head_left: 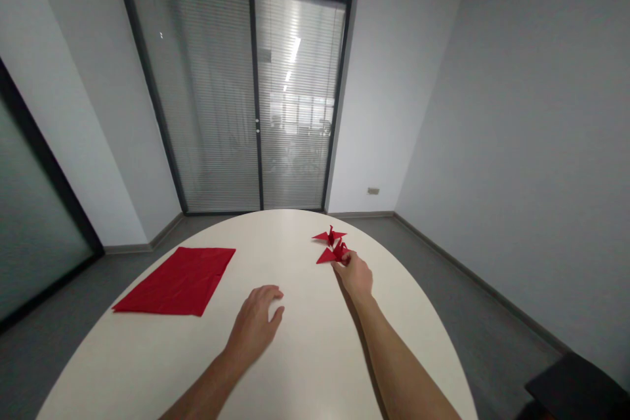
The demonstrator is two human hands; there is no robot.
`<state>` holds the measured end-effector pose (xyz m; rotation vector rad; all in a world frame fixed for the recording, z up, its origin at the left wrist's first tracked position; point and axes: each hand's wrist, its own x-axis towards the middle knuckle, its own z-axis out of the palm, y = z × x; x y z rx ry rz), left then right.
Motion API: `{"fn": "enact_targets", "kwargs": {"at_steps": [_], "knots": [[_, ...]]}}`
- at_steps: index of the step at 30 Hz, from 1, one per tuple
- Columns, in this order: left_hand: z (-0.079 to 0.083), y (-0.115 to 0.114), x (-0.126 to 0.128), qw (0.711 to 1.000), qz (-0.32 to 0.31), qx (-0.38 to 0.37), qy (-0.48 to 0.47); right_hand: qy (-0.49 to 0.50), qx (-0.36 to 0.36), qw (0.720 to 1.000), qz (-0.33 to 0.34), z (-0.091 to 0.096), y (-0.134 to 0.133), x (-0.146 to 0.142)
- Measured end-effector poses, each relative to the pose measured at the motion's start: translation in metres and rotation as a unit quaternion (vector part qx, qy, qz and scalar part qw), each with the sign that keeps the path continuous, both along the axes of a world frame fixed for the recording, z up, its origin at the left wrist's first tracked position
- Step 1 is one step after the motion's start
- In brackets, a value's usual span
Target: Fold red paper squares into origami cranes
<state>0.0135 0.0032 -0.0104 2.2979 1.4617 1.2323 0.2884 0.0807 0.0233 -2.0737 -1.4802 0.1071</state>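
Near the far right of the table, my right hand (355, 274) pinches a red paper crane (331, 254) by its right side, partly covering it with the fingers. Just behind it stands a second red paper crane (330, 236) with its wings spread, very close to the first; whether they touch I cannot tell. My left hand (254, 320) is over the middle of the table, thumb and fingers apart, holding nothing. To its left lies a flat red sheet of paper (182, 282), lightly creased.
The round white table (305, 367) fills the lower view. Beyond it are a glass partition with blinds (211, 105), a white wall with a socket (373, 191), and grey floor. A dark seat (575, 384) is at the lower right.
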Motion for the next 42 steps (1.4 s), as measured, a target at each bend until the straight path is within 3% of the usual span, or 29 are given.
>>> {"fn": "enact_targets", "kwargs": {"at_steps": [19,22,24,28,30,35,42], "knots": [[0.002,-0.003,-0.002,1.0,0.006,-0.007,0.015,-0.006,-0.012,1.0,0.017,-0.001,0.004,-0.002],[0.014,-0.002,-0.013,0.997,0.06,0.01,0.054,-0.011,-0.017,1.0,0.011,0.0,-0.002,-0.004],[0.026,-0.001,-0.027,0.984,0.134,0.019,0.119,-0.017,-0.025,1.0,0.009,0.001,-0.007,-0.007],[0.043,0.002,-0.064,0.919,0.311,-0.033,0.24,-0.035,-0.041,0.998,0.02,0.005,-0.017,-0.015],[0.044,0.005,-0.08,0.895,0.358,-0.077,0.255,-0.045,-0.046,0.997,0.029,0.007,-0.022,-0.02],[0.043,0.01,-0.102,0.914,0.325,-0.141,0.199,-0.066,-0.056,0.995,0.04,0.011,-0.032,-0.028],[0.049,0.01,-0.113,0.908,0.331,-0.177,0.186,-0.091,-0.075,0.991,0.063,0.019,-0.041,-0.034]]}}
